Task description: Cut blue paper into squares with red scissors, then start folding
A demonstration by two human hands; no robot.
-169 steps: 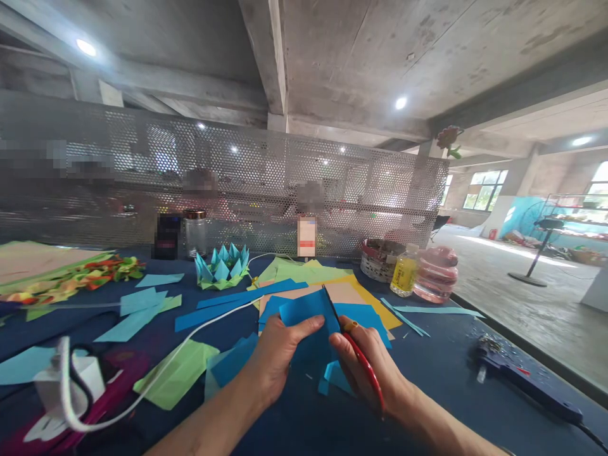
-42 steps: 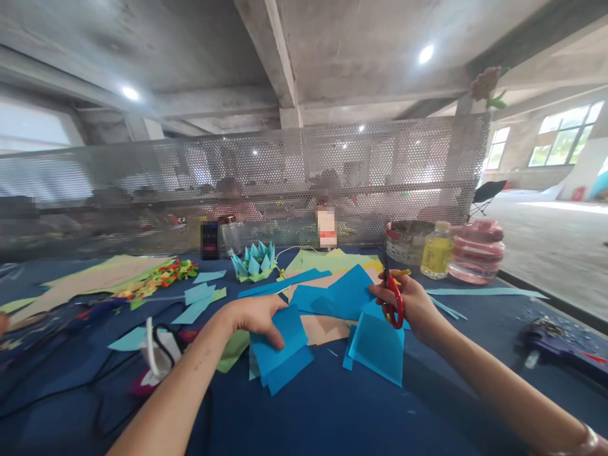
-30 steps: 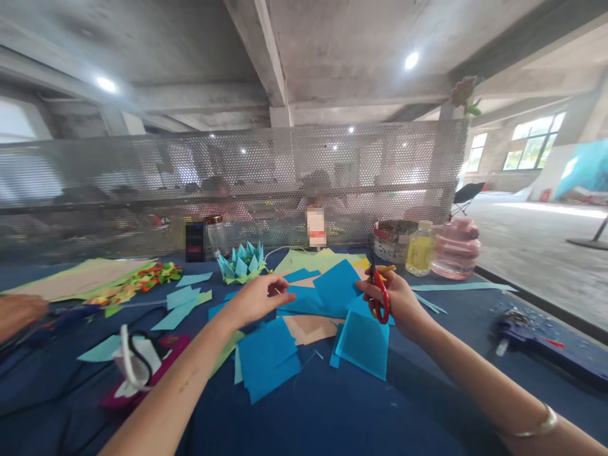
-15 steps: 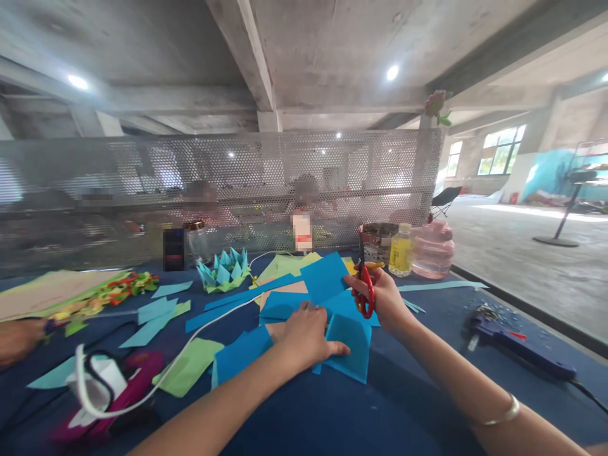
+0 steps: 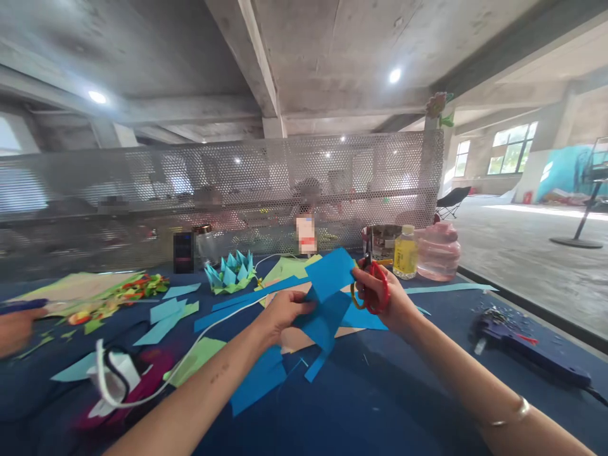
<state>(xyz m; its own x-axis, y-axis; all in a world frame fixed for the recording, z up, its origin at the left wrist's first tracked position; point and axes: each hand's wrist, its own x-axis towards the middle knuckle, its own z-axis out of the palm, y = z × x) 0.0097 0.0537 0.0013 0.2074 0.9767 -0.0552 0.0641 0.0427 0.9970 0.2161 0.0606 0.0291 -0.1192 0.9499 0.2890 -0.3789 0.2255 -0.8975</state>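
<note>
Blue paper pieces (image 5: pixel 331 273) are lifted above the table at the centre. My left hand (image 5: pixel 287 311) pinches their left edge between thumb and fingers. My right hand (image 5: pixel 380 291) is closed around scissors (image 5: pixel 380 288) with red and yellow handles, the blades pointing up, and its fingertips touch the right corner of the blue paper. More blue paper (image 5: pixel 259 380) lies below my left wrist, and a pale orange sheet (image 5: pixel 297 340) shows under the raised pieces.
A folded light-blue paper crown (image 5: pixel 230 272) stands at the back left. A glue gun (image 5: pixel 532 348) lies right, near a yellow-labelled bottle (image 5: pixel 405 252) and a pink jug (image 5: pixel 437 252). A white cable (image 5: pixel 209 325) crosses the left side. Another person's hand (image 5: pixel 16 329) is at far left.
My left hand has gone from pressing flat on the blue paper to gripping and raising pieces of it. The scissors have turned in my right hand. The view has shifted slightly.
</note>
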